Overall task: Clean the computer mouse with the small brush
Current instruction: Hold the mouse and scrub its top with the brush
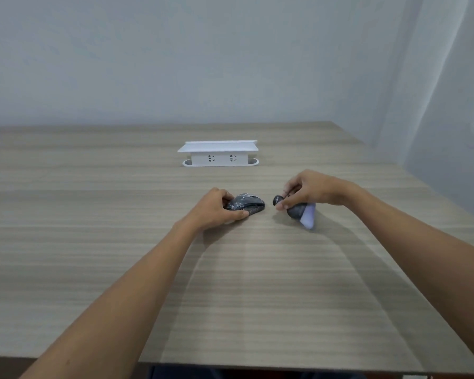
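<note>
mouse (pixel 246 205): on table (pixel 93 214), long axis running left-right, nose toward brush
left hand (pixel 217 209): grip clasped on mouse rear
right hand (pixel 307 190): grip pinching small brush (pixel 298 210), just right of mouse, apart

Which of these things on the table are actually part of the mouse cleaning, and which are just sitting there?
In use:
computer mouse, under the left hand
small brush, in the right hand

Lying about:
white socket box

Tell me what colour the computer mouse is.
Dark grey to black, glossy on top; the mouse shows in the head view, under the left hand.
</note>
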`<act>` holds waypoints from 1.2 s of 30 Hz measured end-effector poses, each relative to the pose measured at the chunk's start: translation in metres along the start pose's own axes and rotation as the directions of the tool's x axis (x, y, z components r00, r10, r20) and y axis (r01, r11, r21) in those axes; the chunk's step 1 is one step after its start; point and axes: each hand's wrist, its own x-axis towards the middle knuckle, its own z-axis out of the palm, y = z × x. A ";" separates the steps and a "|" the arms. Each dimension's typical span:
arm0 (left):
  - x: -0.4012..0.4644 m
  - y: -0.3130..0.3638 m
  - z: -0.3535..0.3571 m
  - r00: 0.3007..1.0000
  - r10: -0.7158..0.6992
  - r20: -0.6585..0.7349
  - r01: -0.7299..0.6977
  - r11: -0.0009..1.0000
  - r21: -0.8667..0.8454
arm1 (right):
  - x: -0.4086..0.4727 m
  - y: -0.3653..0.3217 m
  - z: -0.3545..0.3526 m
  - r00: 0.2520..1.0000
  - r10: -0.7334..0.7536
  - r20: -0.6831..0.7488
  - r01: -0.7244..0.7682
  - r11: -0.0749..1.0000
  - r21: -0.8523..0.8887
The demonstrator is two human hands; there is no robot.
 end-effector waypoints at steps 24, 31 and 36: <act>0.009 -0.022 -0.002 0.993 0.085 0.080 -0.070 0.981 -0.179 | 0.040 -0.022 0.031 0.892 -0.101 -0.440 0.270 0.900 0.341; 0.006 -0.017 -0.005 0.989 0.106 0.107 -0.083 0.976 -0.200 | 0.030 -0.007 0.023 0.923 -0.074 -0.378 0.176 0.954 0.243; 0.002 -0.013 -0.006 0.993 0.106 0.059 -0.092 0.975 -0.201 | 0.035 -0.027 0.034 0.914 -0.113 -0.389 0.208 0.955 0.211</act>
